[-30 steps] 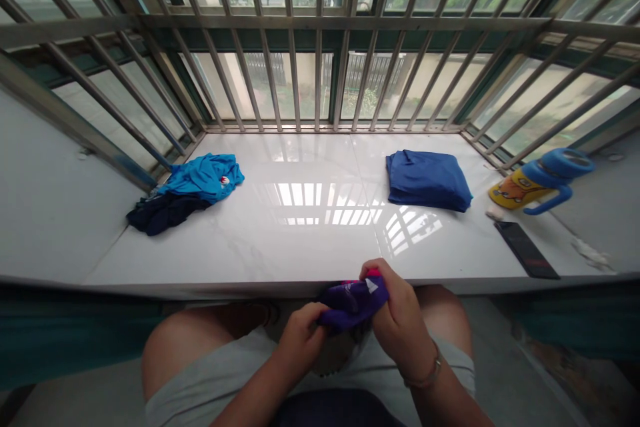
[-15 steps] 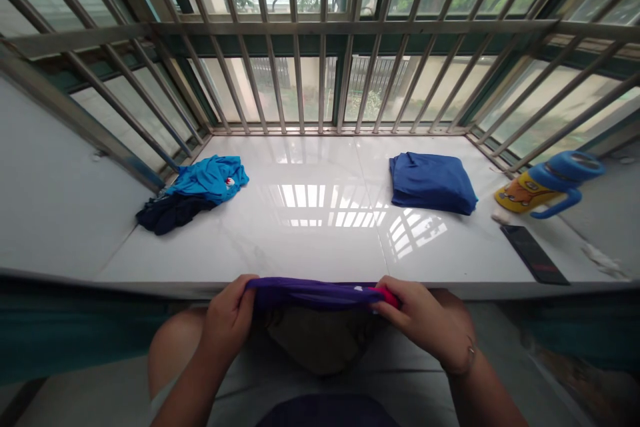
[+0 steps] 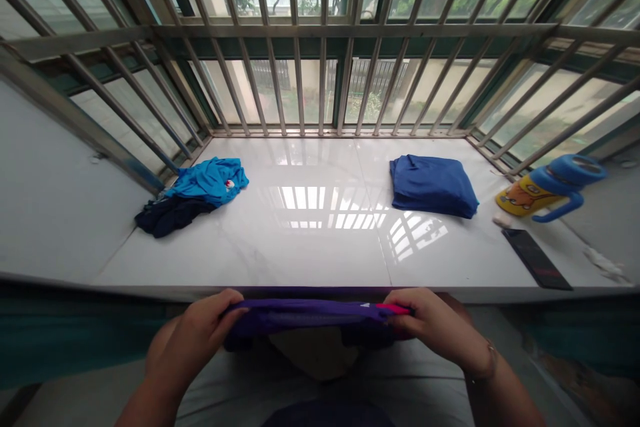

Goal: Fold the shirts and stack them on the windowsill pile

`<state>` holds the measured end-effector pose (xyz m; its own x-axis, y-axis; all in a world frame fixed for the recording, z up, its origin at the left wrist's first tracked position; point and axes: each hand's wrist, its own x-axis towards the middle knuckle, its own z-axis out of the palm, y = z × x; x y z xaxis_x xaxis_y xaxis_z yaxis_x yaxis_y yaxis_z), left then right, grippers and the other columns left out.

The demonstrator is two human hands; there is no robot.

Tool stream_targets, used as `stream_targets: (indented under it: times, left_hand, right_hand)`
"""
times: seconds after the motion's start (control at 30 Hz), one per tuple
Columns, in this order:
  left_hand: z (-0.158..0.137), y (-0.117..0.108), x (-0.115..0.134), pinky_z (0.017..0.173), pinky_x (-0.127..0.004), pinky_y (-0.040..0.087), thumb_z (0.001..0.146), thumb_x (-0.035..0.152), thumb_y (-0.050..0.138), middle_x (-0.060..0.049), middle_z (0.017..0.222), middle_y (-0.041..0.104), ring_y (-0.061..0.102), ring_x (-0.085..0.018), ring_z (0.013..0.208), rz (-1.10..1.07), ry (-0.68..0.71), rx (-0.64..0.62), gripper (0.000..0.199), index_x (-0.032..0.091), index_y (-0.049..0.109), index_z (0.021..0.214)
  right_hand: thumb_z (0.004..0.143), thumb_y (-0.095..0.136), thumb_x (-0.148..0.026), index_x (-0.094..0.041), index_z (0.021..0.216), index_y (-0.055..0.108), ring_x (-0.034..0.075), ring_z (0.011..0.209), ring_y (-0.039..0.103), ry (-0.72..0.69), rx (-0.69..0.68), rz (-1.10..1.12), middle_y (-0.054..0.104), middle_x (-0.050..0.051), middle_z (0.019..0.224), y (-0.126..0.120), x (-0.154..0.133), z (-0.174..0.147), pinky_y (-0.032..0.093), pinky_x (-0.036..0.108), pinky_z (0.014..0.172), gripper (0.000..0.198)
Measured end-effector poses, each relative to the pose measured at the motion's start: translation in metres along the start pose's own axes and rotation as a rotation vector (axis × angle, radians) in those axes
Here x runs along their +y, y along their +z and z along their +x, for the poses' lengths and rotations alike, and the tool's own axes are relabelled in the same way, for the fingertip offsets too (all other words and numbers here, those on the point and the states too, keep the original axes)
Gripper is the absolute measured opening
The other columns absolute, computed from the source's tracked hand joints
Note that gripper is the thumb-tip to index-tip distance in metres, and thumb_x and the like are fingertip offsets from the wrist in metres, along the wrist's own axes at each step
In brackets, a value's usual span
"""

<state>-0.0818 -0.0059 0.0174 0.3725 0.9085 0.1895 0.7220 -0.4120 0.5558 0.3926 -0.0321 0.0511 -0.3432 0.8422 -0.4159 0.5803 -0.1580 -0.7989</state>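
A purple garment with a pink patch and a small white mark near its right end is stretched level between my hands, just in front of the ledge's edge. My left hand pinches its left end, thumb against fingers. At the pink end, my right hand grips the cloth the same way; a thin bracelet is on that wrist. The garment's lower part hangs in shadow over my lap, so its exact kind cannot be made out.
On the glossy white ledge, a crumpled bright blue and dark navy clothes pile lies left. A folded blue cloth lies right, near a blue-and-yellow bottle and a black phone. Metal window bars enclose the ledge.
Both hands have moved apart and slightly down toward me, drawing the purple garment wider and tauter. The things on the ledge have stayed in place.
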Motion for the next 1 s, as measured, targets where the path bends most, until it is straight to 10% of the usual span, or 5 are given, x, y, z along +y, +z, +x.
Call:
stream_targets:
  times: [0.2,0.3,0.47,0.7,1.0]
  left_hand:
    - [-0.001,-0.037,0.012,0.057,-0.022,0.048,0.111,0.052,0.047,0.001,0.066,0.065,0.062,-0.016,0.059,-0.213,-0.041,-0.183,0.050,0.023,0.066,0.074]
    - [0.021,-0.070,0.013,0.056,-0.024,0.046,0.111,0.052,0.045,0.001,0.065,0.063,0.058,-0.016,0.058,-0.211,-0.034,-0.192,0.051,0.023,0.064,0.074]
    - [0.147,-0.108,0.002,0.060,-0.028,0.043,0.105,0.063,0.045,0.002,0.062,0.058,0.057,-0.019,0.062,0.086,-0.028,-0.046,0.053,0.024,0.059,0.072]
    - [0.317,-0.070,-0.029,0.092,-0.032,0.052,0.103,0.041,0.051,-0.013,0.108,0.080,0.073,-0.028,0.109,0.447,-0.295,-0.041,0.033,0.020,0.076,0.099]
    - [0.203,0.034,-0.059,0.113,-0.037,0.053,0.110,0.034,0.036,-0.014,0.140,0.076,0.071,-0.026,0.130,0.291,-0.211,-0.147,0.048,0.020,0.073,0.138]
  right_hand:
    - [0.102,0.067,-0.052,-0.021,0.095,0.081,0.019,0.079,0.071,-0.172,0.099,-0.036,0.079,0.004,0.088,-0.014,-0.005,-0.021,0.053,0.026,0.073,0.035]
    - [0.105,0.062,-0.060,-0.022,0.094,0.080,0.020,0.074,0.070,-0.242,0.379,-0.132,0.078,0.005,0.083,-0.037,-0.016,-0.018,0.054,0.029,0.069,0.043]
    - [0.108,0.054,-0.065,-0.024,0.090,0.075,0.023,0.074,0.065,-0.289,0.787,-0.569,0.075,0.006,0.081,-0.105,-0.062,0.056,0.050,0.034,0.071,0.050]
    - [0.115,0.056,-0.043,-0.009,0.122,0.073,0.021,0.103,0.062,-0.066,0.794,-0.850,0.073,0.017,0.122,-0.154,-0.111,0.203,0.045,0.035,0.092,0.038]
    - [0.106,0.065,-0.036,-0.014,0.157,0.058,0.037,0.152,0.046,-0.036,0.644,-0.887,0.053,0.022,0.164,-0.039,-0.013,0.190,0.037,0.050,0.126,0.056]
